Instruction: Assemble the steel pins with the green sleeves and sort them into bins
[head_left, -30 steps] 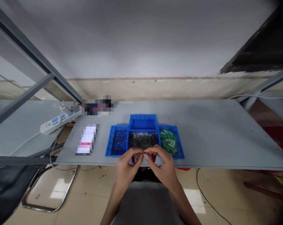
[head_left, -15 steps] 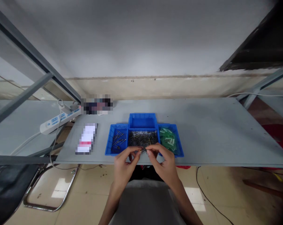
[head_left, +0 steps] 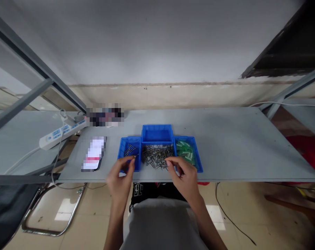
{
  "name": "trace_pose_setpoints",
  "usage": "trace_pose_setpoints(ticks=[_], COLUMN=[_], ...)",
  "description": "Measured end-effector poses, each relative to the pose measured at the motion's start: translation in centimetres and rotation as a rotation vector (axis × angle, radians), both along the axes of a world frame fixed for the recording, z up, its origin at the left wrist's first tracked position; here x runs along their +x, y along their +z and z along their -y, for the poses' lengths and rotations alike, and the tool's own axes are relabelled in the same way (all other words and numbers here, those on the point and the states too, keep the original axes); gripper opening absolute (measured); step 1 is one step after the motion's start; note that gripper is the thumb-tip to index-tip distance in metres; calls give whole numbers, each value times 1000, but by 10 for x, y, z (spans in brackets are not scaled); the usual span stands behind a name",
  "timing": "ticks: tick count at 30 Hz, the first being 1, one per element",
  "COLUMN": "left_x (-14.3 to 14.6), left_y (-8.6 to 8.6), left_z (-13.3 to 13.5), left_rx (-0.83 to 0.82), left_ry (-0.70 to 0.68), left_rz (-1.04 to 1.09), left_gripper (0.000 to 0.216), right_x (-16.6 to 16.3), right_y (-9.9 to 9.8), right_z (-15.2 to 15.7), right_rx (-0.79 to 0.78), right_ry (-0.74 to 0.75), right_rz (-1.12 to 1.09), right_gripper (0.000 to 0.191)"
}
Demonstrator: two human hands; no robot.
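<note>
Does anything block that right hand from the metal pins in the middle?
Nothing visible does: the right hand is at the right side of the metal pins, while the left hand is apart from them, by the left blue tray.

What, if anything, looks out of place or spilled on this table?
The heap of metal pieces between the left blue bin and the right blue bin looks odd: no container wall shows in front of it, so it seems to lie loose on the tabletop.
</note>
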State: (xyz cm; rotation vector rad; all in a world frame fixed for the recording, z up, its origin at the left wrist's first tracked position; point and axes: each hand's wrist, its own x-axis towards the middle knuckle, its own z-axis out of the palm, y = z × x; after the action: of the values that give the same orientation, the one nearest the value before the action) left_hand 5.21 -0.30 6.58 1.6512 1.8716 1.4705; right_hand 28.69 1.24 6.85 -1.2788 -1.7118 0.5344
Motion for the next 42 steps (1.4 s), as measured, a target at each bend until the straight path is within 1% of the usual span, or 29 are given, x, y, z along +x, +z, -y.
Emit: trace_pose_setpoints(ticks=[2,4,8,9,13,17,21,24,26,30,32,35,38,40,42], left_x=[-16,-26,-28,-27,-20,-15,-7,-3,-1,4,9,20,32,39,42], left_y=[2,3,3,3,3,4,7,10,11,11,11,11,11,11,11], left_z=[-2,-4,-6,-5,1,10,12,9,8,8,8,7,5,4,4], left_rx=[-7,-30,-52,-51,-46,-31,-7,3,7,-3,-28,-67,-87,-89,-88], left_ry=[72,112,189,203,208,224,252,235,219,153,73,-88,-239,-303,-333], left_rz=[-42,-73,-58,-41,38,114,197,242,257,267,265,267,282,301,320], left_gripper=[10,16,35,35,24,20,18,17,17,16,15,17,20,19,17], right_x=[-1,-5,-17,-21,-37,-49,-52,-50,-48,-42,-40,-37,-35,-33,-31], right_y=[-1,0,3,4,7,9,11,11,10,8,8,10,14,15,12], right_z=[-8,-18,-41,-47,-61,-63,-62,-64,-65,-60,-54,-38,-22,-13,-7], right_rx=[-4,-30,-111,-129,-180,-228,-238,-218,-200,-172,-169,-194,-249,-292,-339], right_ry=[9,33,118,147,245,261,262,270,273,240,218,205,216,221,222], right_rz=[99,221,467,520,690,789,802,753,687,473,325,69,-175,-308,-419], right_gripper=[18,19,18,18,17,22,28,27,23,19,17,12,14,17,19])
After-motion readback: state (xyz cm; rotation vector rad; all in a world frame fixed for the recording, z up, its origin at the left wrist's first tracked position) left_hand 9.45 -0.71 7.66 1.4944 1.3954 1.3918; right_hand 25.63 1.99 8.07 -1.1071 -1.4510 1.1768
